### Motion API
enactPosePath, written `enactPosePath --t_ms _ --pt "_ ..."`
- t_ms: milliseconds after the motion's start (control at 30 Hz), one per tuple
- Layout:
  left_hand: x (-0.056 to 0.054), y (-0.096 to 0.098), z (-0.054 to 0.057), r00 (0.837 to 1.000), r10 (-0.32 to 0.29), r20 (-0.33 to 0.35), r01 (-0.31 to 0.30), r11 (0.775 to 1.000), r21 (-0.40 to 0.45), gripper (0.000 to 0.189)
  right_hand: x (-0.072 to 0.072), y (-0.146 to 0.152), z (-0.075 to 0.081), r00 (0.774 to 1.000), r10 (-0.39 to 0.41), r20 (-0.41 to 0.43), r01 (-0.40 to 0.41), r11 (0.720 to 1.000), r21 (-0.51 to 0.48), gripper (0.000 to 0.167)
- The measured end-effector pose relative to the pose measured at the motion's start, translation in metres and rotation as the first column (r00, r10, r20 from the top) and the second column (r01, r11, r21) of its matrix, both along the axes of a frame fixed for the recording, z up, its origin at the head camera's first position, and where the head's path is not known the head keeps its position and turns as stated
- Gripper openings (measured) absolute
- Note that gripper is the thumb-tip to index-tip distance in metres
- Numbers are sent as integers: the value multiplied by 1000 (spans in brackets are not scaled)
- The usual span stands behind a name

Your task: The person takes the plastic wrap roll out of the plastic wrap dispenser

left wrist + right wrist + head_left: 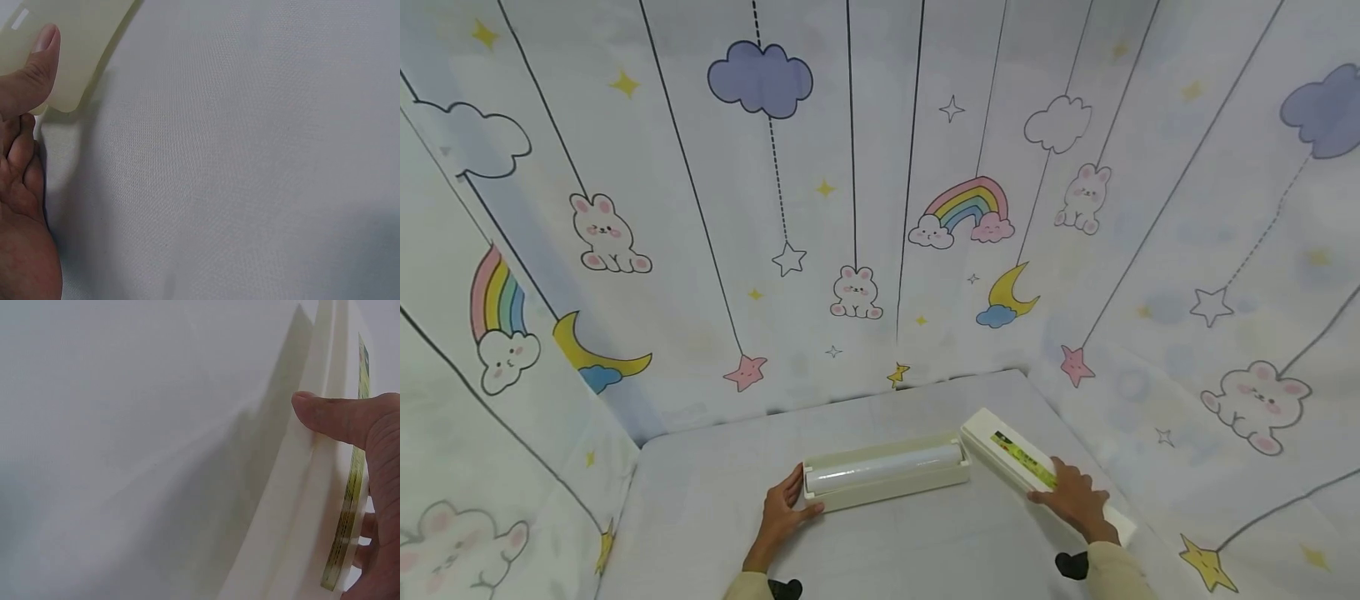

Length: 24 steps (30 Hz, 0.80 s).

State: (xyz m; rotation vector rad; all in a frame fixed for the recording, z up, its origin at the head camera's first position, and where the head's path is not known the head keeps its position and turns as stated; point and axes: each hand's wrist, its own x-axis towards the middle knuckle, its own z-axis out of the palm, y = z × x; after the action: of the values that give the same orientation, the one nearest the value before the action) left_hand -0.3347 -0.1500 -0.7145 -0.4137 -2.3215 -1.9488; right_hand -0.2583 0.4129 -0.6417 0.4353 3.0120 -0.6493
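Observation:
A long cream cling film dispenser box (898, 495) lies uncovered on the table, with a shiny roll of film (883, 469) inside. My left hand (781, 510) grips its left end, thumb on the near side and fingers at the far corner. In the left wrist view the thumb presses on the corner of the dispenser box (81, 50). To the right, my right hand (1075, 500) holds the long cream lid (981, 427), which bears a green and yellow label (1022, 458). In the right wrist view the thumb lies across the lid (300, 512); the other fingers are mostly hidden behind it.
A white cloth covers the table (715, 492). Fabric walls (880, 183) printed with clouds, bunnies, stars and rainbows rise behind it and on both sides. The lid's far end stands close to the right end of the dispenser box.

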Motion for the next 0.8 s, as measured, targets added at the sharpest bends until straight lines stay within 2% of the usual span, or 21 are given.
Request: enactPosePath --t_ms 267,433,600,800 --pt "-6 -4 -13 999 -11 44 9 998 55 103 2 -7 -4 1000 -12 0 12 1000 -12 104" --pt "-5 -4 -12 1000 -16 1 16 999 39 100 2 -7 -11 1000 -13 18 13 1000 -1 105" --pt "-3 -3 -9 999 -16 -51 17 1000 7 97 3 -8 -12 999 -16 38 17 1000 -12 106" --pt "-6 -3 -11 998 -7 55 3 998 62 103 6 -12 -13 998 -21 51 22 1000 -11 105"
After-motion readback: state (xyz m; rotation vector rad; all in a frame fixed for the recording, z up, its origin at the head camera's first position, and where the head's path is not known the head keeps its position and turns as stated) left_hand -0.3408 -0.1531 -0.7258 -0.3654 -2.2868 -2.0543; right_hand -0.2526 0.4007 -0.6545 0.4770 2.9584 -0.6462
